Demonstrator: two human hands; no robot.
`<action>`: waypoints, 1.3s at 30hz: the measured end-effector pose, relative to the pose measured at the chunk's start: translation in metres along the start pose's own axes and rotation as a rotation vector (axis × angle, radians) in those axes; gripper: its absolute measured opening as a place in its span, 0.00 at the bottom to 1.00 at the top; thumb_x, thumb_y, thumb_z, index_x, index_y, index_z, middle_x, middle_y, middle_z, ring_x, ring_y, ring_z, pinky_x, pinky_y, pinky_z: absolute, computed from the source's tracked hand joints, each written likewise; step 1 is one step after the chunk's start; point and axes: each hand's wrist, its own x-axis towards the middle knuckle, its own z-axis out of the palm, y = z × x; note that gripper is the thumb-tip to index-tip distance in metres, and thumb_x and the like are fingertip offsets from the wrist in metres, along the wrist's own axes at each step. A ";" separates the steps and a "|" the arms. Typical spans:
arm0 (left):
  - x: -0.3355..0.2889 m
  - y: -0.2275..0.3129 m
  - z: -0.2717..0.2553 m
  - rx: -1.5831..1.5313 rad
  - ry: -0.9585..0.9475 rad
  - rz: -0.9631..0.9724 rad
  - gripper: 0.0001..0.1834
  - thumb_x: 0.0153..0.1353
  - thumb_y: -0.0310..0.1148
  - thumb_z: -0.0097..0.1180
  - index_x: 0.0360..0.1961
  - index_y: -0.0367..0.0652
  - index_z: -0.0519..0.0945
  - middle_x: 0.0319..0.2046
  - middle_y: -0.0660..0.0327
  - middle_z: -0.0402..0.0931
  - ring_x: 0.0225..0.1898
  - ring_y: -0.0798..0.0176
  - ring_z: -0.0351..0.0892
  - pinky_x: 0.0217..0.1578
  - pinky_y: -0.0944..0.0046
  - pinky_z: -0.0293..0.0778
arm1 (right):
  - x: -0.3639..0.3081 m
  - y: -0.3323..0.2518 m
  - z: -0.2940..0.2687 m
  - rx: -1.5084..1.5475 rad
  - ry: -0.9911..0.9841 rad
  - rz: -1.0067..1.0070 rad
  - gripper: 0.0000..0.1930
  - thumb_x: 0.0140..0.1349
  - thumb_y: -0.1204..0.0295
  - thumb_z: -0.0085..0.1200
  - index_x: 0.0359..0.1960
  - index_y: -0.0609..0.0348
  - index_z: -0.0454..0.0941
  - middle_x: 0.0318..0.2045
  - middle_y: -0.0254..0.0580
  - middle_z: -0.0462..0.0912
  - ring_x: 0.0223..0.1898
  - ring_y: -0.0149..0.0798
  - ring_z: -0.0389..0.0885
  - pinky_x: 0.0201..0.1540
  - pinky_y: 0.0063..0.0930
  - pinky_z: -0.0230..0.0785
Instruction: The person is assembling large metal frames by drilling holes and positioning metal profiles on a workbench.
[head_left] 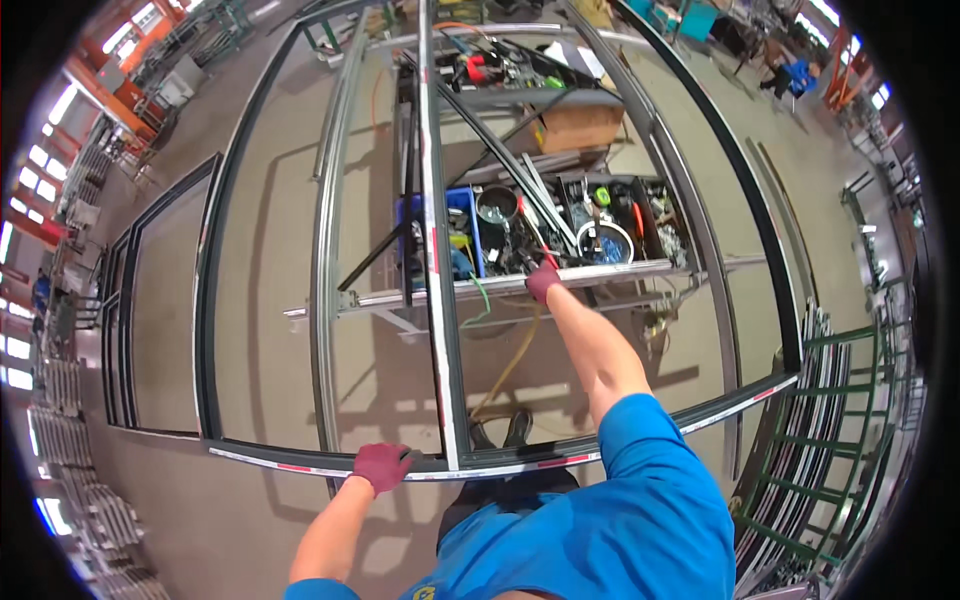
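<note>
Head cam has the left hand clamped on the near rail of the big aluminium window frame, while the right hand reaches into the tool cart tray, grip unclear, so assembly looks unfinished.

Head-worn fisheye, looking steeply down, 1 view

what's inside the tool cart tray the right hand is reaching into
The tray holds a dark round tub, a white-rimmed bowl, a blue bin and loose tools. The right hand covers what it touches.
</note>
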 end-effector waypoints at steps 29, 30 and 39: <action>-0.014 -0.068 0.033 -0.183 -0.017 0.114 0.19 0.71 0.50 0.50 0.48 0.52 0.87 0.46 0.47 0.85 0.50 0.39 0.83 0.54 0.42 0.76 | -0.482 -0.167 0.047 -0.532 -0.278 -0.949 0.15 0.63 0.60 0.62 0.43 0.56 0.77 0.37 0.51 0.81 0.42 0.57 0.83 0.43 0.51 0.76; -0.013 -0.066 0.031 -0.179 -0.019 0.115 0.19 0.71 0.50 0.50 0.48 0.52 0.87 0.46 0.47 0.85 0.50 0.39 0.83 0.54 0.42 0.76 | -0.484 -0.164 0.048 -0.529 -0.275 -0.946 0.15 0.63 0.60 0.62 0.43 0.56 0.77 0.37 0.51 0.81 0.42 0.57 0.83 0.43 0.51 0.76; -0.017 -0.067 -0.012 -0.099 0.135 0.080 0.15 0.67 0.46 0.56 0.44 0.48 0.86 0.44 0.47 0.85 0.48 0.38 0.84 0.50 0.42 0.78 | -0.484 -0.146 0.035 -0.305 -0.275 -1.205 0.21 0.58 0.60 0.66 0.50 0.54 0.77 0.45 0.54 0.80 0.47 0.57 0.81 0.47 0.49 0.75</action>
